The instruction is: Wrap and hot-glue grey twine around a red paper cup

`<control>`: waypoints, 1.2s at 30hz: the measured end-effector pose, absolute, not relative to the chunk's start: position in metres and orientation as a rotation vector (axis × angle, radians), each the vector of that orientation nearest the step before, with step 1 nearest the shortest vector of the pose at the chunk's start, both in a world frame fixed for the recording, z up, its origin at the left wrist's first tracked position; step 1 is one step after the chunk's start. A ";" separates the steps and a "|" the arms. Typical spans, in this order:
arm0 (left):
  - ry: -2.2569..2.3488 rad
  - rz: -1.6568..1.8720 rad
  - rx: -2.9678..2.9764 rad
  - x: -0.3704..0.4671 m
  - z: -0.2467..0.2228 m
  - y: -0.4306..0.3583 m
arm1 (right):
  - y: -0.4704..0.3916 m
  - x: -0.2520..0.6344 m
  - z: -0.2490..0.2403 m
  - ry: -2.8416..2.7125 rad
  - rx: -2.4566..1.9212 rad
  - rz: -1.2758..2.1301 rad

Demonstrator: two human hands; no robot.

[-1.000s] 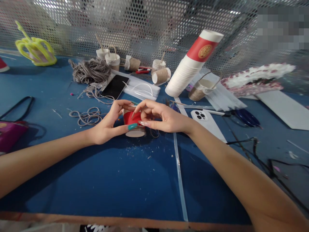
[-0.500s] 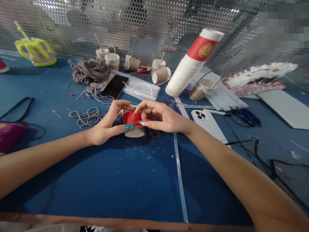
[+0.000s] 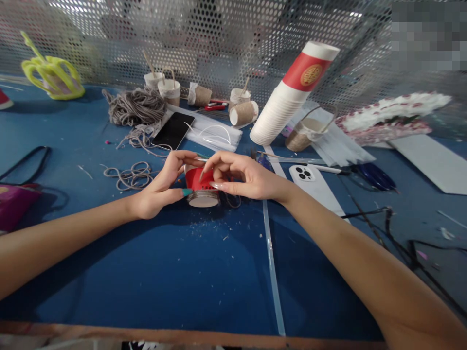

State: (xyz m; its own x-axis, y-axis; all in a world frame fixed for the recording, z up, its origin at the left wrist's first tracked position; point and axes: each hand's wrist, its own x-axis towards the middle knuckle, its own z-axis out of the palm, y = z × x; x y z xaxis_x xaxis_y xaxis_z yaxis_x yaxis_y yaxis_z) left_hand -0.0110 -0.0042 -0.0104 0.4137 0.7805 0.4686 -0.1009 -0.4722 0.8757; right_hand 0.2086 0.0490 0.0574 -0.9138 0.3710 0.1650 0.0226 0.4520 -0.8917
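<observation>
Between my hands is a red and white paper cup (image 3: 197,178), its pale base facing me and grey cord wound around it near that base. My left hand (image 3: 164,187) grips the cup from the left, thumb with a green nail on its near side and fingers over the far rim. From the right, my right hand (image 3: 242,177) bends its fingers against the cup's red side, thumb tip close to the cord. Whether its fingertips pinch the cord is hidden. A loose coil of grey cord (image 3: 132,176) lies left of the cup.
Behind stand a tall leaning stack of paper cups (image 3: 280,112), a heap of grey cord (image 3: 136,107), a black phone (image 3: 174,130) and several cord-wrapped cups (image 3: 243,113). A white phone (image 3: 315,187) lies at right, a purple pouch (image 3: 18,204) at left. Clear strip (image 3: 272,267) runs toward the table's front edge.
My left thumb has slid back to the left along the cup's near side, showing more of the red. My right hand and the cup stay almost the same.
</observation>
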 end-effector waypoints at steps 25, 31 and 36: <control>1.099 1.051 2.111 -0.010 0.002 -0.017 | 0.047 0.205 0.054 -2.284 -0.296 1.476; 1.086 1.118 2.031 -0.010 -0.005 -0.014 | 0.043 0.206 0.064 -2.318 -0.366 1.443; 1.063 1.081 2.024 -0.010 -0.004 -0.014 | 0.042 0.205 0.066 -2.381 -0.392 1.351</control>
